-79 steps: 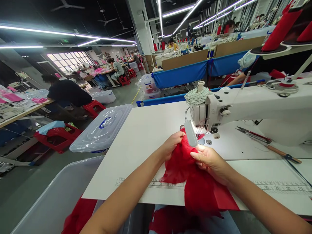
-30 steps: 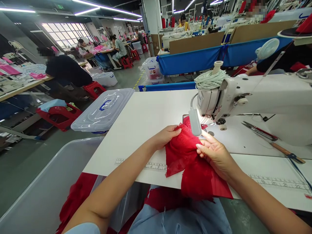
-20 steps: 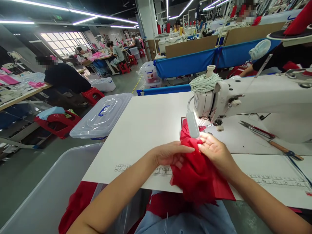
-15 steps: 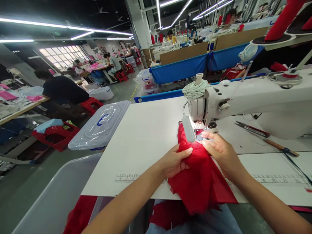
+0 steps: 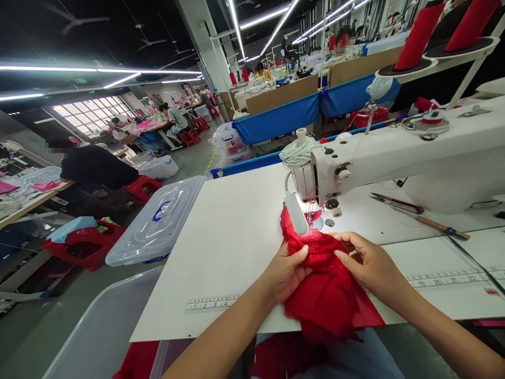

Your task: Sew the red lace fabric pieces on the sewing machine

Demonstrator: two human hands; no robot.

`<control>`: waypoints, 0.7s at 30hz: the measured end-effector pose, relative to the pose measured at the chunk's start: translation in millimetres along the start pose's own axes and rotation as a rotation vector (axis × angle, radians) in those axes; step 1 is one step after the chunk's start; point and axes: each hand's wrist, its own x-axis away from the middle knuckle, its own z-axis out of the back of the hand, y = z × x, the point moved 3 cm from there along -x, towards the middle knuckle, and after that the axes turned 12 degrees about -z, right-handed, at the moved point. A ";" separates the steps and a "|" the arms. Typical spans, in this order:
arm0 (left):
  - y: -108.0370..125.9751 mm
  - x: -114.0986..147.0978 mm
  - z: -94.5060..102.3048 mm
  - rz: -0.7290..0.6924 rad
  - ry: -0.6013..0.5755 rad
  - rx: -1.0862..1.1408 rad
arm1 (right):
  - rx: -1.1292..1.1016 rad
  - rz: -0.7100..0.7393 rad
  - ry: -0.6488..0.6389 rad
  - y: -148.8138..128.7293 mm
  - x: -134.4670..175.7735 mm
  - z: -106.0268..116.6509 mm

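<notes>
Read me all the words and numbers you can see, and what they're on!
"1 2 3 4": left part of the ruler printed on the white table.
"19 20 21 22": the ruler's right part.
Too small or blurred: tub label, green sign, red mark.

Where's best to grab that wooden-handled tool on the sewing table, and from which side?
Probably by the bare middle of its wooden handle, coming from the near side with the right hand once that releases the red cloth. It lies slantwise, a pointed metal tool close at its left end and a dark strap trailing near its right.
</notes>
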 end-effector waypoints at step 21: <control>-6.0 6.3 -3.4 -0.073 -0.015 -0.104 | 0.410 0.717 0.364 -6.4 29.9 -10.6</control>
